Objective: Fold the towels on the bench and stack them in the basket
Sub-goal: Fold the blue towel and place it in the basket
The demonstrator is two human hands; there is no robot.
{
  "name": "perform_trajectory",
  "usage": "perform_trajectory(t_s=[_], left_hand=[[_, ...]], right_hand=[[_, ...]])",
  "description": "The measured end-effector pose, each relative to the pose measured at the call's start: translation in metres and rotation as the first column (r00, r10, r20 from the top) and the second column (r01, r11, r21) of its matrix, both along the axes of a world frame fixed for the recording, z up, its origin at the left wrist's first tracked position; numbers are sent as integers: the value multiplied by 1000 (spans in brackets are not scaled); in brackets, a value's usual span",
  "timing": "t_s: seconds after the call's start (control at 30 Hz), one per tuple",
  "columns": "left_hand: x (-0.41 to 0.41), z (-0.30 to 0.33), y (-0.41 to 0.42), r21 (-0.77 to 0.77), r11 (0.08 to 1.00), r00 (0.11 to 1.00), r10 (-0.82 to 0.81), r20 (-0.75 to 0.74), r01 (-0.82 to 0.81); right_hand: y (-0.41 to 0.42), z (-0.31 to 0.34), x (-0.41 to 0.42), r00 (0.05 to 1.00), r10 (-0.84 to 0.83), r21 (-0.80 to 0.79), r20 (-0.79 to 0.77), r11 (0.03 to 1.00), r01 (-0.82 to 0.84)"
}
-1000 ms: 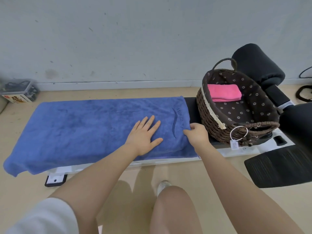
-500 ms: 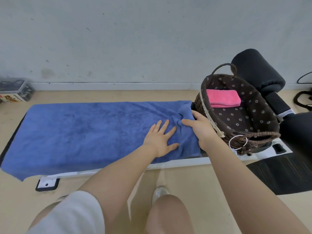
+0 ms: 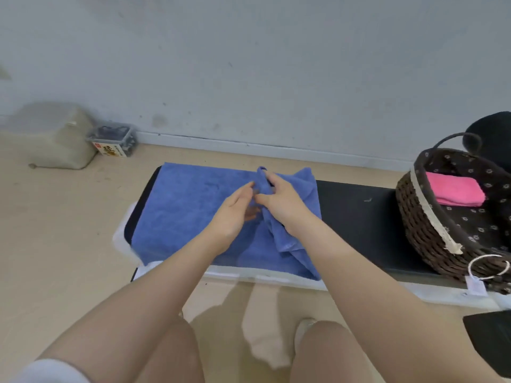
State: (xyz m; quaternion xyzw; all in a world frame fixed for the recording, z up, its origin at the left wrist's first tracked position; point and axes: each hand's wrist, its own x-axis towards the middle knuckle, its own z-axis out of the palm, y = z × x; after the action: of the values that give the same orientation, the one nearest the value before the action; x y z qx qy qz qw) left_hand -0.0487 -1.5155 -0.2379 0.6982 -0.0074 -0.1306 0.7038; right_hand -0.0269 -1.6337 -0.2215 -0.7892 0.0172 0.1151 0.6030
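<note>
Blue towel (image 3: 193, 214), bunched, half-folded

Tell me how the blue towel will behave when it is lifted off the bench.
Probably floppy: the blue towel bunches and droops where the right hand grips its folded-over end. Likely soft and not slippery, given its plush surface. It may drag across the bench rather than lift in one piece, since most of it lies flat.

Fluffy matt terry cloth, the blue towel (image 3: 193, 211); beside it the bench (image 3: 356, 217) top is smooth black padding, then a rough woven wicker basket (image 3: 414, 225).
</note>
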Motion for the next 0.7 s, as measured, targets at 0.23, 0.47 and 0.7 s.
perform_trajectory(t_s=[0.23, 0.47, 0.7], left_hand=[[7, -23, 87, 274, 924, 932, 321, -169, -268], [26, -47, 92, 562, 814, 977, 210, -49, -147], [41, -44, 106, 421, 865, 956, 294, 17, -273]], right_hand=[[82, -21, -4, 931, 307, -85, -198, 941, -328], [47, -54, 41, 946, -314, -488, -84, 841, 236], [54, -54, 75, 959, -277, -441, 68, 854, 278]])
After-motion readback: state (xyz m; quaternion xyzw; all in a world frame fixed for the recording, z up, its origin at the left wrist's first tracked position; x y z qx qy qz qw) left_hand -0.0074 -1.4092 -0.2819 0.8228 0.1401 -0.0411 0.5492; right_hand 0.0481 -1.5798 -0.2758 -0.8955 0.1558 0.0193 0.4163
